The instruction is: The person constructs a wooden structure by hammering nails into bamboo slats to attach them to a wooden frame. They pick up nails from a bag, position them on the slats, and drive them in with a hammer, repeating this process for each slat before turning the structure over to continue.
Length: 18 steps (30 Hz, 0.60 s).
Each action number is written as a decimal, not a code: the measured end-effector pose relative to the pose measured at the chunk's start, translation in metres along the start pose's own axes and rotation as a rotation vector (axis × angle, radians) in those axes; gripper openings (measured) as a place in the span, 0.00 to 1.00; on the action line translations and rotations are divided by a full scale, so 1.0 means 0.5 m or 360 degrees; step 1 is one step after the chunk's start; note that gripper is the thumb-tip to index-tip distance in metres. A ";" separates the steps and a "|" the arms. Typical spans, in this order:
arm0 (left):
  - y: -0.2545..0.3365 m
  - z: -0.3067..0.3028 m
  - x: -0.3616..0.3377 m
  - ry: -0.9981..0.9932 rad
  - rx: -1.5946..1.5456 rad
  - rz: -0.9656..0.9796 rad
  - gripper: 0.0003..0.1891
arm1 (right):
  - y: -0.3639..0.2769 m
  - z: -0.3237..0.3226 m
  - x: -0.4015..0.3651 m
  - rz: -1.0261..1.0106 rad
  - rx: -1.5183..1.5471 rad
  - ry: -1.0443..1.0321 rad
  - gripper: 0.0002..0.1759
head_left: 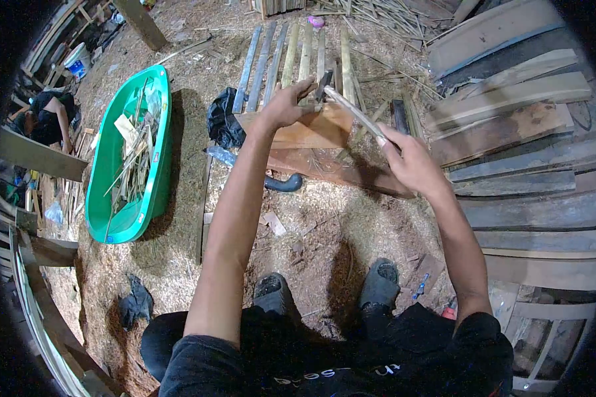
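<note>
Sawdust-floored woodworking yard, stacked planks [510,119]

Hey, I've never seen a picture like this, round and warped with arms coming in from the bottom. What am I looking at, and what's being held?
There is no machine here: the one picture comes from a camera worn on a person's head, looking down, and the lens bends the edges. The left hand rests at a wooden block on the sawdust-strewn ground. The right hand grips a pale stick with a dark end; whether it is a tool I cannot tell. A green tub of strips stands to the left.
</note>
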<state>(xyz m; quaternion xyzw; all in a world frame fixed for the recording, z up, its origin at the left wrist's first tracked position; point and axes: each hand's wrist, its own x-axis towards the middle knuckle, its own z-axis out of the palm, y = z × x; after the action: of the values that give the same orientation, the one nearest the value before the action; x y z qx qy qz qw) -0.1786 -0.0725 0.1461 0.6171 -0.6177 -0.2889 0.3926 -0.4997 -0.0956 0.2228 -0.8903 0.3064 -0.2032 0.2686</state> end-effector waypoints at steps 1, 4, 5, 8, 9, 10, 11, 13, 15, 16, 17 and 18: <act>0.010 -0.004 0.000 0.0002 0.0138 -0.0004 0.41 | -0.001 -0.001 0.002 0.0002 0.0027 0.0077 0.24; 0.017 0.000 -0.008 0.0029 0.0338 -0.0007 0.42 | -0.003 0.011 0.024 0.0274 0.0299 0.0302 0.19; 0.019 0.002 -0.010 0.0033 0.0279 0.0011 0.43 | 0.006 0.024 0.035 0.0338 0.0400 0.0341 0.18; 0.013 0.003 -0.018 0.0009 0.0079 0.0075 0.44 | 0.062 0.075 0.098 0.0458 0.0530 0.0514 0.21; 0.016 0.003 -0.024 -0.0004 0.0006 0.0099 0.44 | 0.074 0.087 0.122 0.0608 0.0421 0.0503 0.23; 0.034 -0.001 -0.030 -0.0039 -0.0003 0.0050 0.46 | 0.076 0.098 0.140 0.0759 0.0313 0.0490 0.24; 0.052 -0.005 -0.037 -0.0072 -0.0012 -0.0002 0.47 | 0.076 0.114 0.155 0.0808 0.0395 0.0501 0.26; 0.054 -0.003 -0.049 -0.0082 -0.0135 0.0042 0.48 | 0.091 0.154 0.183 0.0801 0.0386 0.0515 0.32; 0.039 0.005 -0.064 -0.0078 -0.0149 0.0042 0.46 | 0.084 0.196 0.198 0.0736 0.0635 0.0522 0.32; 0.037 0.008 -0.070 -0.0076 -0.0157 0.0048 0.45 | 0.065 0.202 0.202 0.0701 0.0756 0.0530 0.33; 0.037 0.013 -0.079 -0.0069 -0.0227 0.0084 0.43 | 0.054 0.196 0.187 0.0783 0.0872 0.0549 0.32; 0.021 0.017 -0.081 -0.0039 -0.0240 0.0106 0.41 | 0.052 0.200 0.180 0.0771 0.0823 0.0605 0.28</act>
<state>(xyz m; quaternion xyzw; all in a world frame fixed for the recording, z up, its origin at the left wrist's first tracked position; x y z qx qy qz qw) -0.1944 -0.0327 0.1453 0.5613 -0.6191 -0.3291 0.4398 -0.3925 -0.1365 0.1475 -0.6419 0.4904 -0.3654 0.4626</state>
